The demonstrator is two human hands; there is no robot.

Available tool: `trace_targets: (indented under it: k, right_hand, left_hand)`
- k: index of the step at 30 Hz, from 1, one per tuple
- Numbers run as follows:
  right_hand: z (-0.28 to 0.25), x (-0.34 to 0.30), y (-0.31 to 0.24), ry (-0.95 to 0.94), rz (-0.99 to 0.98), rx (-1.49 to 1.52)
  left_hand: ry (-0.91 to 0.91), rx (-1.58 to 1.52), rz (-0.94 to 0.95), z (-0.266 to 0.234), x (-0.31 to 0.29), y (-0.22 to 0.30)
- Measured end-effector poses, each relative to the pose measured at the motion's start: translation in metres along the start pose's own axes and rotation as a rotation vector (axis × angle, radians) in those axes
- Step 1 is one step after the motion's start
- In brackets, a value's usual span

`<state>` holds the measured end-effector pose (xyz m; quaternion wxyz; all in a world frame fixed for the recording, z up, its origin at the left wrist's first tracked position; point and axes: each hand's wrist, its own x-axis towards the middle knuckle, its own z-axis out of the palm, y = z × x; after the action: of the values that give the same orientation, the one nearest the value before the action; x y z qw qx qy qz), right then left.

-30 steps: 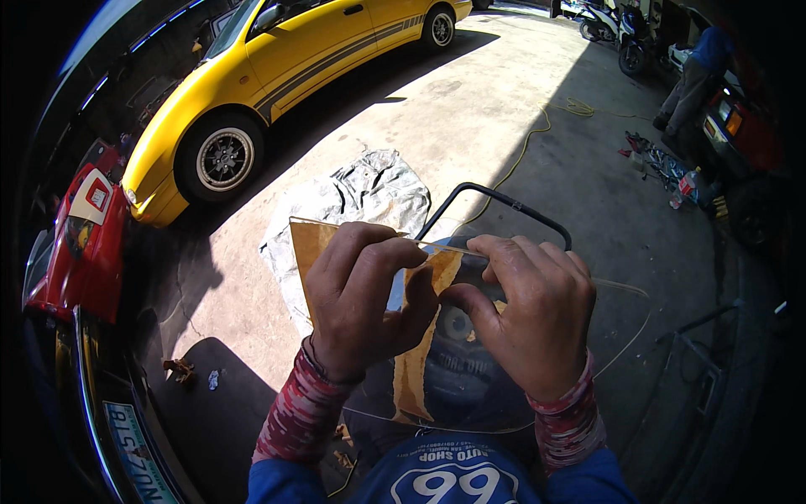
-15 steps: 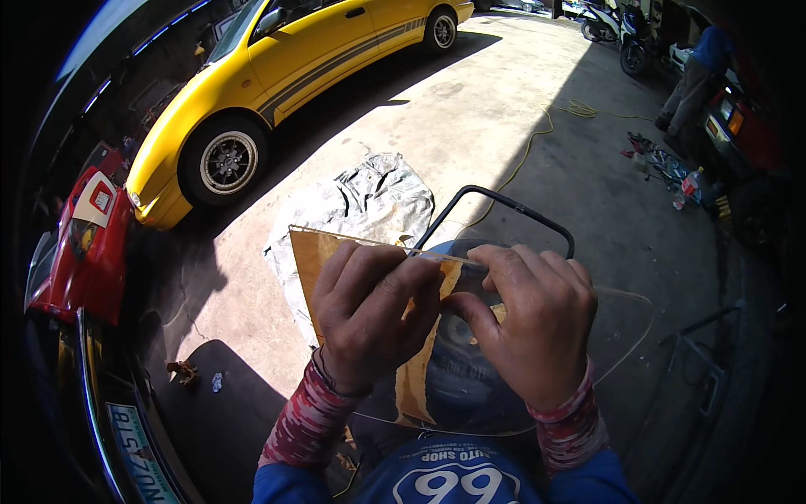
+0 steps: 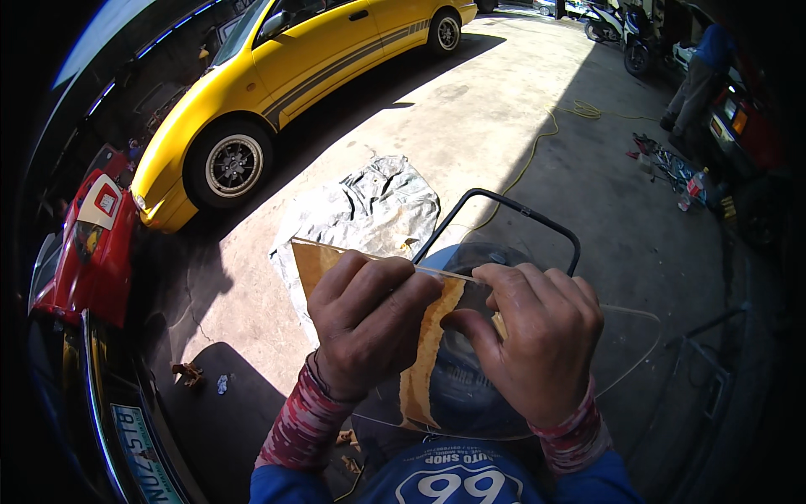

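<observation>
Clear sheet (image 3: 470,382), lower centre of the frame, extending below and between the hands: left hand (image 3: 365,323) curled closed on its upper edge; right hand (image 3: 537,340) half-curled there, grip uncertain from here.

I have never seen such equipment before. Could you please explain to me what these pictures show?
There is no machine here: these are a person's bare left hand and right hand. A camera worn on the person's head looks down, and its wide lens bends straight edges. The right hand holds a clear sheet by its upper edge. The left hand curls at that edge too, but what exactly it pinches is hidden. Brown paper covers parts of the sheet. On the concrete floor lie a wrinkled silvery cover and a yellow cord; beyond stands a yellow car.
</observation>
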<state>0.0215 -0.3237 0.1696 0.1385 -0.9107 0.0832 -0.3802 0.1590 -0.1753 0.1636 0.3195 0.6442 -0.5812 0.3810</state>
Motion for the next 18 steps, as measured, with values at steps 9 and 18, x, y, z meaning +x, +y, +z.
trace_targets:
  k: [9, 18]
  right_hand:
    - [0.0019, 0.0008, 0.0016, 0.006, 0.009, -0.001]
    - [0.0032, 0.0017, 0.0027, 0.01, 0.005, 0.013]
  left_hand:
    - [-0.041, 0.021, 0.04, 0.0, -0.0002, -0.0081]
    - [0.036, -0.038, -0.04, 0.0041, -0.0031, -0.004]
